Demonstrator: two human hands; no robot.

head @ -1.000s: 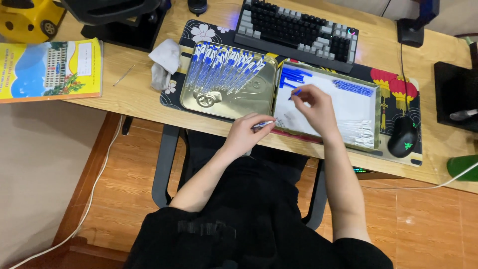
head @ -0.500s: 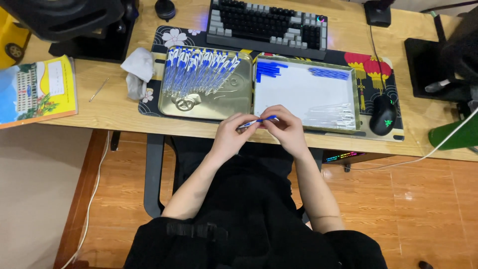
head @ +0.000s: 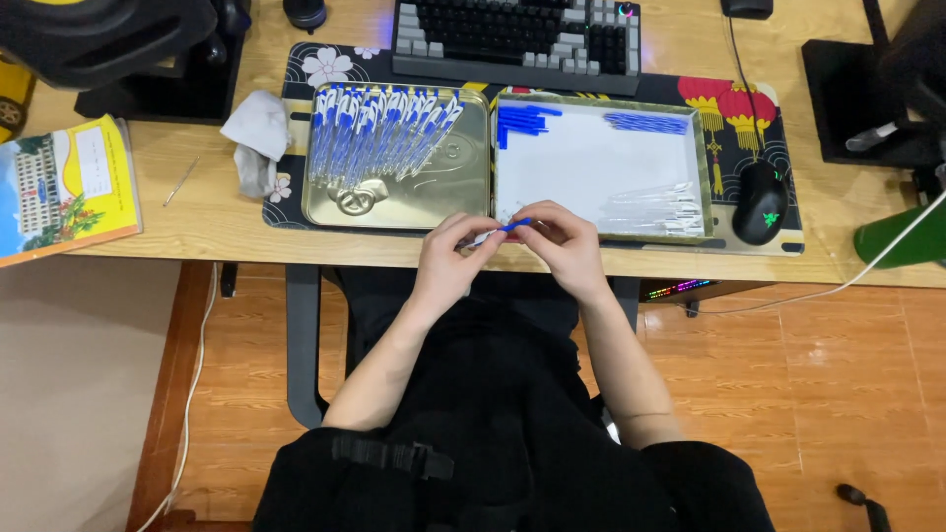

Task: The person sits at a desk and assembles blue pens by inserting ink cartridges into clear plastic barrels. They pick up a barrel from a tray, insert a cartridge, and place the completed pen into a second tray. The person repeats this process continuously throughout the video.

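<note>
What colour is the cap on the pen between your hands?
Blue cap on the pen, seen in the head view.

Both hands met at the desk edge just below the gold tin tray [head: 473, 202]: the left hand [head: 448, 258] and right hand [head: 562, 241] pinched a blue-capped pen [head: 498, 232] between them. Assembled pens [head: 379, 133] lay fanned inside the tray; the white-lined tray [head: 601, 163] sat right of it.

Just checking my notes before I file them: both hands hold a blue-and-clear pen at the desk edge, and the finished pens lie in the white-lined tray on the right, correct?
Not quite. In the head view, the assembled pens lie in the gold metal tray on the left, not the white-lined tray. The left hand and right hand do hold a blue-and-clear pen.
</note>
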